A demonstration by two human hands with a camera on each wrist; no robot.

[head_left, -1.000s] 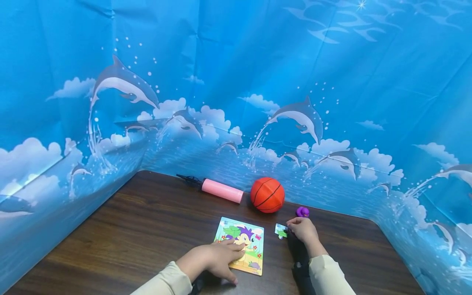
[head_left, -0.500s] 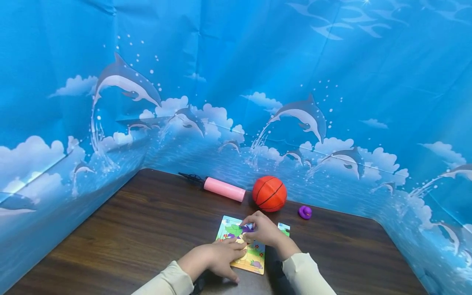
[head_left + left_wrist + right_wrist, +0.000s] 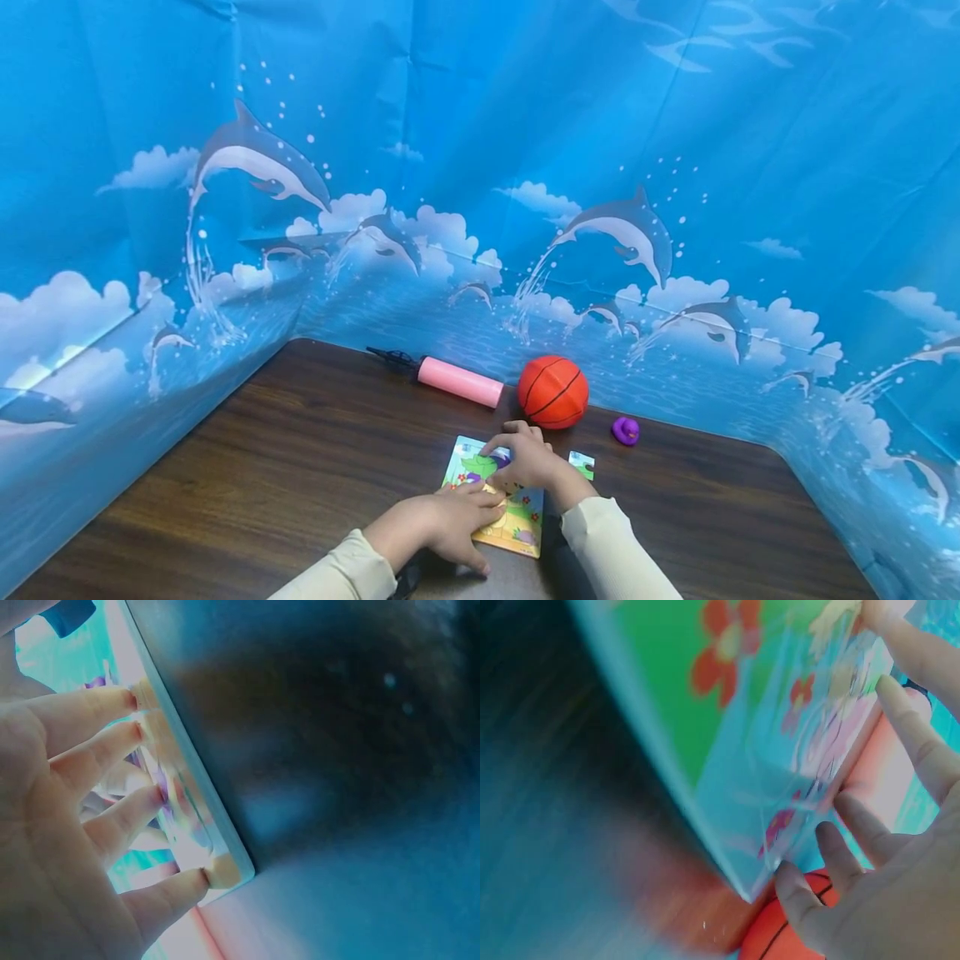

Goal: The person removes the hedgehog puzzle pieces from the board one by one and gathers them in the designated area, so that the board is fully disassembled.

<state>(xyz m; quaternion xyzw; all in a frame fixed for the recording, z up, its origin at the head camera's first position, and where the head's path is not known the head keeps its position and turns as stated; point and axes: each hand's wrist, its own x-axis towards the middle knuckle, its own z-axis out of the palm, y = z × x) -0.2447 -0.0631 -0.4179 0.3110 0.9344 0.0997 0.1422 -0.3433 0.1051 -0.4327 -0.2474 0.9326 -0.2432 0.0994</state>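
Right hand (image 3: pixel 525 460): fingers flat, pressing piece into puzzle board (image 3: pixel 501 510) | left hand (image 3: pixel 442 523): flat, steadying board | step: seating piece | next: loose piece (image 3: pixel 581 464), likely.

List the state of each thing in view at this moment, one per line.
Puzzle board: flat on the table, one loose piece beside it.
Left hand: fingers straight, pressing the board's near edge.
Right hand: fingers on the board's upper part.
Loose piece: flat on the table, untouched.
Basketball: resting, inflated.
Pink pump: lying on its side.
Purple duck: upright.
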